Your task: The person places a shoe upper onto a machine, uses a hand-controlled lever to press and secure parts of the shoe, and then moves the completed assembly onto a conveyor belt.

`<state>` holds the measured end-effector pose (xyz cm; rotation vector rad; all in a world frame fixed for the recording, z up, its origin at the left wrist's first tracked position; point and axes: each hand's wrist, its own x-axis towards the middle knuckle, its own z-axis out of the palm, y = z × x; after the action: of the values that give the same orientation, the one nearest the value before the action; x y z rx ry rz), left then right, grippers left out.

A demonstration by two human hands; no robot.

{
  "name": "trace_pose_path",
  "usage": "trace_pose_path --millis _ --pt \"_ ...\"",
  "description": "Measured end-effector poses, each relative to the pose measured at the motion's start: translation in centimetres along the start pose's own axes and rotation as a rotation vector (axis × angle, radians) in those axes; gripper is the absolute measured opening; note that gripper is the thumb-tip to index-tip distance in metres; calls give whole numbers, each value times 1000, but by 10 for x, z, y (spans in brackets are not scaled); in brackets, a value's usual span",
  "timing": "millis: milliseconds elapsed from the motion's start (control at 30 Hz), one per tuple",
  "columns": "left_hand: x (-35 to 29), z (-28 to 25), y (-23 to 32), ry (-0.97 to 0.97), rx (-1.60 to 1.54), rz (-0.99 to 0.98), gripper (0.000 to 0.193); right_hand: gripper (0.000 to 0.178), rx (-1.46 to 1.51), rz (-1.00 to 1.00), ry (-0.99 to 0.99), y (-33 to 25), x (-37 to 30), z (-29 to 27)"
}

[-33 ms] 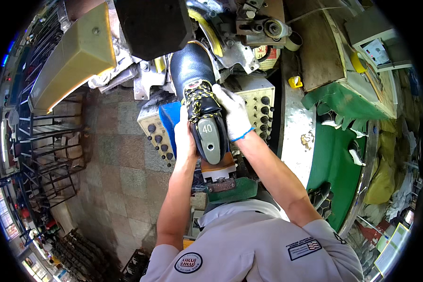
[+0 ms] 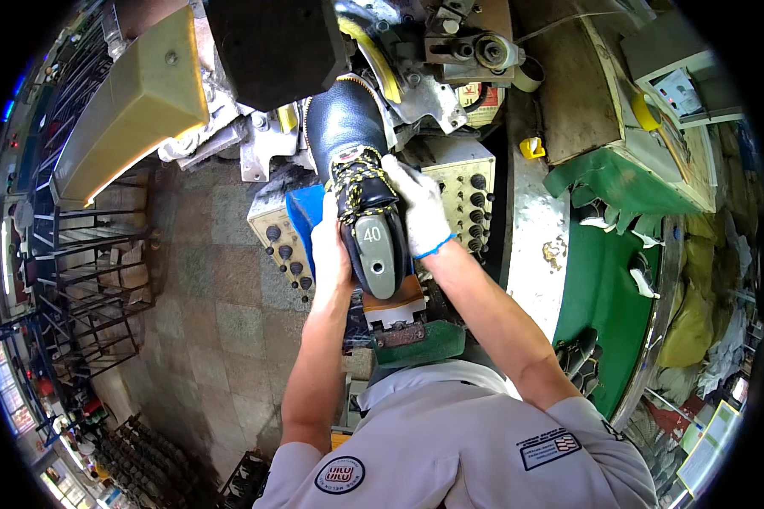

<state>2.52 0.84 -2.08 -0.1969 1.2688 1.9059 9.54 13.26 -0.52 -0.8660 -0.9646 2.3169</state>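
Note:
A black leather shoe (image 2: 345,123) with black-and-yellow laces (image 2: 361,180) is held toe-away at the machine, its toe under the dark head block (image 2: 276,51). A grey shoe last (image 2: 378,263) with a round hole fills its opening, heel end toward me. My left hand (image 2: 333,250) is closed along the shoe's left side, its fingertips partly hidden. On the opposite side my right hand (image 2: 420,208), in a white glove with a blue cuff, grips the shoe near the laces. Metal plates and yellow strips of the machine (image 2: 433,97) surround the toe.
Control boxes with black knobs (image 2: 463,191) flank the shoe, a blue sheet (image 2: 304,220) by the left one. A pale machine arm (image 2: 136,110) juts out at left. Racks (image 2: 85,280) stand farther left. At right, a green-topped bench (image 2: 603,297) carries shoes.
The shoe's heel end has shifted very slightly left and toward me, both hands moving along with it. My grip looks the same.

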Motion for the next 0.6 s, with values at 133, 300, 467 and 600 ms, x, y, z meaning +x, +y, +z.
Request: trace_pose_path --millis 133,300,467,600 --pt "11 -21 2 -45 125 43 51 60 -312 -248 231 20 -11 12" --pt "3 -13 7 -50 160 28 53 62 -258 -284 -34 10 -3 9" --pt "11 -15 3 -78 251 105 53 61 -259 -285 9 15 -6 5" --pt "5 -11 5 -11 260 128 56 46 -256 -257 85 18 -10 8"
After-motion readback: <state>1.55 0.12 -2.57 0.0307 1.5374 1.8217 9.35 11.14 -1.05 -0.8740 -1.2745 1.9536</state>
